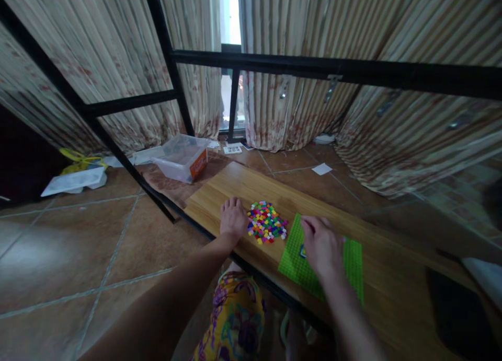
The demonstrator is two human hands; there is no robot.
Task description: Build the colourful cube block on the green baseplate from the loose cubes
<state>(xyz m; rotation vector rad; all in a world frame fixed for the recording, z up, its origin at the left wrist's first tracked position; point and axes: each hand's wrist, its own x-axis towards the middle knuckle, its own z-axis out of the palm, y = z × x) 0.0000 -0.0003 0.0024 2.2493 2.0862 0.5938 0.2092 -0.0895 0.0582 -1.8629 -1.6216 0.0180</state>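
Observation:
My left hand [234, 218] rests on the wooden board at the left of the pile, palm down with its fingers stretched forward, holding nothing I can see. Right beside it lies a heap of small bricks [267, 222] in many colours. Over the green studded baseplate [353, 269] is my right hand [322, 243], its thumb and fingers pinched together. Whatever the pinch may hold is too small or hidden to make out. A small blue-edged patch of bricks [303, 251] sits on the baseplate, partly covered by the right hand.
The wooden tabletop [235, 181] has a black metal frame [314, 63] around and above it. Beyond its far left end stands a clear plastic box [180, 157] with an orange label. A dark flat object [457, 309] lies at the right. Striped curtains [298, 105] hang behind.

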